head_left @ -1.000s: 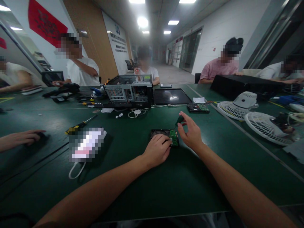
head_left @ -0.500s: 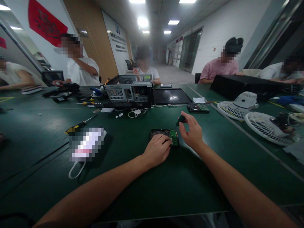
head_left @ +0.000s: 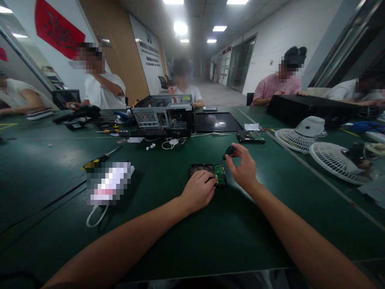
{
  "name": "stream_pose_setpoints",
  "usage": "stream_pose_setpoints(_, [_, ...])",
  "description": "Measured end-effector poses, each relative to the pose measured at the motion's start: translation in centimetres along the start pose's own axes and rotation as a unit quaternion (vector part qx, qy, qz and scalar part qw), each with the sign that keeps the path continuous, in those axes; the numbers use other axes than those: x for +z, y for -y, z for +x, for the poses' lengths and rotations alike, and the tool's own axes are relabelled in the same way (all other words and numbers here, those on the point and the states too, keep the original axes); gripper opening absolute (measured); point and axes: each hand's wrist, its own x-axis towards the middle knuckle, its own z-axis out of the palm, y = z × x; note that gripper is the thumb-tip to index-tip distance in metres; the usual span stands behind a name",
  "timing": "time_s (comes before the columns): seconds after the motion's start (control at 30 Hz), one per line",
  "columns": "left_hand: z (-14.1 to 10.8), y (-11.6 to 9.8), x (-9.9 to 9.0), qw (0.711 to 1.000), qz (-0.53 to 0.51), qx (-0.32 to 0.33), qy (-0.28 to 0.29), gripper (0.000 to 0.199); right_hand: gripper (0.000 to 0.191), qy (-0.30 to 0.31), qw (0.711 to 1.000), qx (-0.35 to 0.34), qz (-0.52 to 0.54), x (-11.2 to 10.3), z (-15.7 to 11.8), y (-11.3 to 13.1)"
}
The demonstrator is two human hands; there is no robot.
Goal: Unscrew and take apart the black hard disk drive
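Observation:
A hard drive with a green circuit board [head_left: 221,175] lies on the green table [head_left: 168,249]. Over its left part rests my left hand [head_left: 199,189], fingers bent and pressed together on the drive, hiding much of it. My right hand [head_left: 243,166] pinches the dark handle of a small screwdriver [head_left: 229,151] between thumb and fingertips. The screwdriver slants down to the left, and its thin shaft reaches toward the upper edge of the circuit board; whether the tip touches is too small to tell.
An open computer case [head_left: 164,116], a flat black panel [head_left: 215,121] and a second drive [head_left: 250,137] lie beyond. White fan parts [head_left: 337,162] are at right. A yellow-black screwdriver [head_left: 100,159] and a phone [head_left: 111,182] lie left. Several people sit around the table.
The screwdriver in my right hand has tilted slightly and come down a little toward the board. My left hand has stayed on the drive.

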Motion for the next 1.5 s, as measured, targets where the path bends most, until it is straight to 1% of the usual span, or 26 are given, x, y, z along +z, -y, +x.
stream_pose_setpoints(0.5, [0.35,0.40,-0.13,1.000,-0.020,-0.004,0.008,0.028,0.043,0.005,1.000,0.011,0.000,0.12,0.19,-0.69])
stream_pose_setpoints(0.83, [0.31,0.45,-0.18,1.000,-0.022,0.001,0.000,0.025,0.040,0.014,1.000,-0.001,0.000,0.09,0.39,-0.28])
stream_pose_setpoints(1.2, [0.22,0.41,-0.08,1.000,-0.018,0.004,-0.003,0.026,0.042,0.020,1.000,-0.012,0.002,0.00,0.44,0.04])
stream_pose_setpoints(1.33, [0.26,0.38,0.00,1.000,-0.014,0.004,-0.004,0.025,0.042,0.021,1.000,-0.010,0.006,-0.17,0.59,0.13])
stream_pose_setpoints(1.5, [0.28,0.33,0.00,1.000,-0.008,0.010,-0.001,0.025,0.043,0.037,0.999,0.001,0.000,-0.30,0.73,-0.03])
